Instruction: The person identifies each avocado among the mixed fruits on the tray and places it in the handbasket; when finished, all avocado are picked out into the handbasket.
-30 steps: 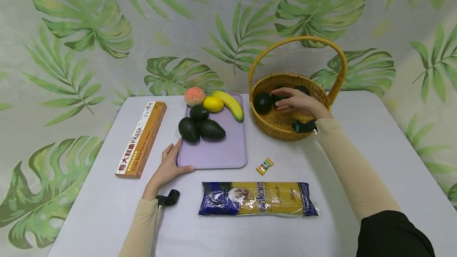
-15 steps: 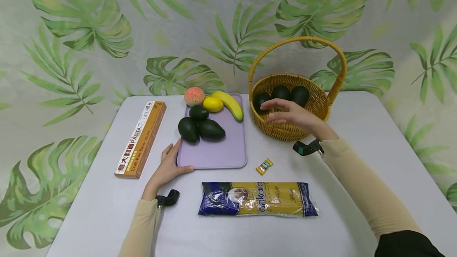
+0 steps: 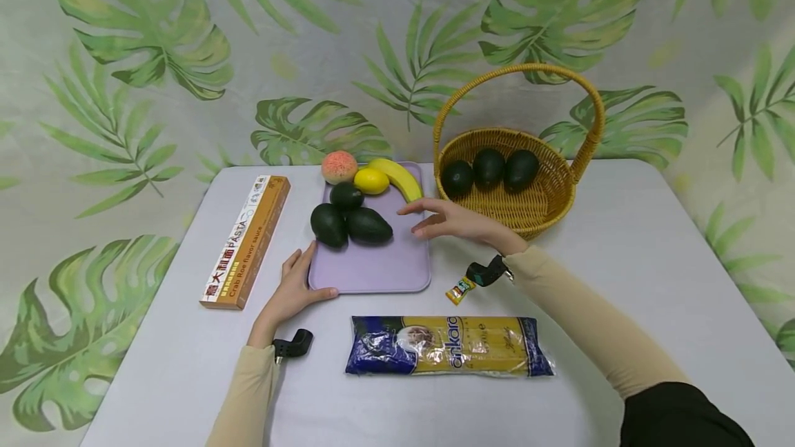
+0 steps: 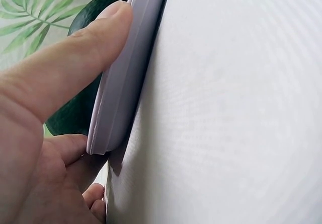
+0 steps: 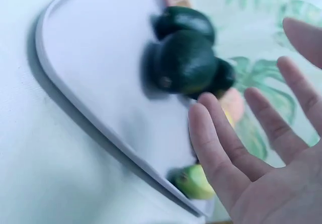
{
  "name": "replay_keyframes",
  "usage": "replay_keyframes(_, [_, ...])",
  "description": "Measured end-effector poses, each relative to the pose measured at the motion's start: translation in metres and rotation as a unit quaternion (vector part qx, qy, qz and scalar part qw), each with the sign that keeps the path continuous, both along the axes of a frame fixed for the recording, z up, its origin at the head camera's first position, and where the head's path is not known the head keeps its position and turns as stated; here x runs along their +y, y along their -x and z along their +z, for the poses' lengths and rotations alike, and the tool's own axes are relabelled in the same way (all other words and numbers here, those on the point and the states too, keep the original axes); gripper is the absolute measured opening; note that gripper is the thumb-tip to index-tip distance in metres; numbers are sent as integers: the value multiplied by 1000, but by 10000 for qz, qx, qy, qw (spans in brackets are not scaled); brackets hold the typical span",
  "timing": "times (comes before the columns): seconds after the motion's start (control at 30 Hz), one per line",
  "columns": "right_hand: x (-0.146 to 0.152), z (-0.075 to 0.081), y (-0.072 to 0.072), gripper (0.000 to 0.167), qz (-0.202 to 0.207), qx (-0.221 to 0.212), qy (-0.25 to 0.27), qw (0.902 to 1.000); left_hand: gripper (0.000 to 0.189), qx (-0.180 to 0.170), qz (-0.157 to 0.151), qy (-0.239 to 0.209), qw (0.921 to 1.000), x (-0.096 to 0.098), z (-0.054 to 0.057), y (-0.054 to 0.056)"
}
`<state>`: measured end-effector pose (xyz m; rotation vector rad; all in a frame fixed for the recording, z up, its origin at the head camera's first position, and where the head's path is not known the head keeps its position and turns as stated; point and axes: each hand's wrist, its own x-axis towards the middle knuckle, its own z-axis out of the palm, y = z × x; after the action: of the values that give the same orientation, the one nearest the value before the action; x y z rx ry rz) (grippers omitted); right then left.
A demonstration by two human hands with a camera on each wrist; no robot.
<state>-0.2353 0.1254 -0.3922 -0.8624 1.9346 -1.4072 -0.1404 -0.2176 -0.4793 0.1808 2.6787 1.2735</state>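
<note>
My left hand (image 3: 298,290) is at the near left corner of a lilac tray (image 3: 366,271). Its thumb touches the near edge, and the other fingers lie along the left side. Over the tray's right edge hovers my right hand (image 3: 456,219), holding nothing, with fingers spread in the right wrist view. Three dark green avocados (image 3: 369,226) sit together on the tray. Behind them are a lemon (image 3: 371,181), a banana (image 3: 397,178) and a peach (image 3: 339,167) at the back left corner. Three more avocados (image 3: 488,167) lie in a wicker basket (image 3: 546,209).
Left of the tray lies an orange and white pasta box (image 3: 245,243). A small yellow candy packet (image 3: 459,291) rests right of the tray, near my right wrist. A blue and yellow pasta bag (image 3: 450,345) lies in front. The basket's tall handle (image 3: 522,69) arches upward.
My right hand has come out of the basket and moved left to the tray's right edge, holding nothing. The avocados in the basket are uncovered. The left hand has stayed put.
</note>
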Motion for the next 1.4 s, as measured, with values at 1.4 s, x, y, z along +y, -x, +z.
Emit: replay_keyframes(1.4, [2, 15, 24, 48, -386, 455, -624, 9963, 109, -26, 21, 111, 9999, 0, -2, 1])
